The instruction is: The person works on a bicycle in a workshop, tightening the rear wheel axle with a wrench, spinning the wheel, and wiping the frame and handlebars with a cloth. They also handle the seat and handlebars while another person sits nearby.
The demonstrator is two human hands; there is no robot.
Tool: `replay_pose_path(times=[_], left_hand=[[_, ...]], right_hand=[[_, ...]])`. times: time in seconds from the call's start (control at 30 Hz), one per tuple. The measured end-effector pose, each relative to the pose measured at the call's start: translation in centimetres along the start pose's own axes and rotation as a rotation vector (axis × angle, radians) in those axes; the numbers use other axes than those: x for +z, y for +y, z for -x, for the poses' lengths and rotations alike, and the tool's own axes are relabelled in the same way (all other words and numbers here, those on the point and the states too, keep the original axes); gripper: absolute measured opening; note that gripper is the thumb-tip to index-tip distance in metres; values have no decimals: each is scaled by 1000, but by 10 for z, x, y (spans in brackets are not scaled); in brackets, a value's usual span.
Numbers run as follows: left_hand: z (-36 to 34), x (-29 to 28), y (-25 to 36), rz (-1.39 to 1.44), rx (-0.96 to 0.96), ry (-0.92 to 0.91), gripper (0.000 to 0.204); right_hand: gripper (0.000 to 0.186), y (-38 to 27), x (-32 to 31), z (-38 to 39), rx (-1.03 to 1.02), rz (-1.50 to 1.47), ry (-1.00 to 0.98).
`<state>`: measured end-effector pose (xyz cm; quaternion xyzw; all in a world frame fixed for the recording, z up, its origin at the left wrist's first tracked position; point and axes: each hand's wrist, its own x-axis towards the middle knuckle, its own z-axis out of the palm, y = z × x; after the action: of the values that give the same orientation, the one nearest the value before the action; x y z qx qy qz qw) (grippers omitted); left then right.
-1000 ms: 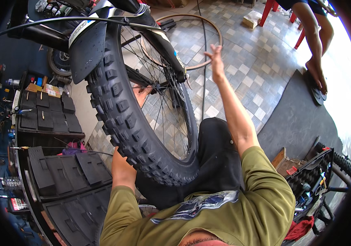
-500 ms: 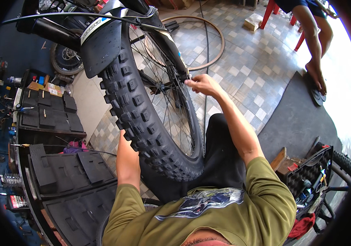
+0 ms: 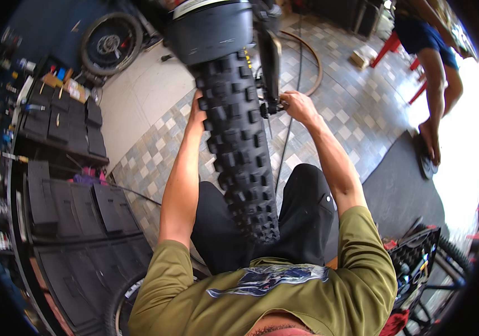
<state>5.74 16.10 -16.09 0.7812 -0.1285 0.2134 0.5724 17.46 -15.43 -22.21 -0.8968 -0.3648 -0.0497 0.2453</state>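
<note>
The front wheel's knobbly black tire stands end-on between my knees, under a fork with a black mudguard. My right hand has its fingers closed on the axle fitting at the bottom of the right fork leg. My left hand is at the tire's left side, level with the axle, its fingers hidden behind the tire.
Black drawer units and a wheel are at left. A rim hoop and cable lie on tiles. At right are another person's legs, a red stool, a dark mat and an open tool case.
The fork and wheel have swung from angled to end-on. My right hand came from raised, with fingers apart, onto the axle fitting. My view has shifted too, showing more of the left wall.
</note>
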Motion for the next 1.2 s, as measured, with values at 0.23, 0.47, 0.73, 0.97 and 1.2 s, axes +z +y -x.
replay_pose_path(times=[0.23, 0.47, 0.73, 0.97, 1.2], left_hand=[[-6, 12, 22, 273, -234, 138, 34], [-8, 17, 16, 120, -32, 156, 42], [7, 5, 3, 385, -179, -19, 45], [93, 5, -58, 195, -599, 35, 32], [76, 30, -68, -39, -413, -95, 26]], right_hand=[[14, -14, -46, 22, -7, 156, -64], [31, 11, -15, 30, 69, -538, 4], [30, 68, 20, 29, 275, -637, -171], [31, 74, 30, 10, 371, -630, -305], [32, 105, 22, 18, 480, -606, -311]])
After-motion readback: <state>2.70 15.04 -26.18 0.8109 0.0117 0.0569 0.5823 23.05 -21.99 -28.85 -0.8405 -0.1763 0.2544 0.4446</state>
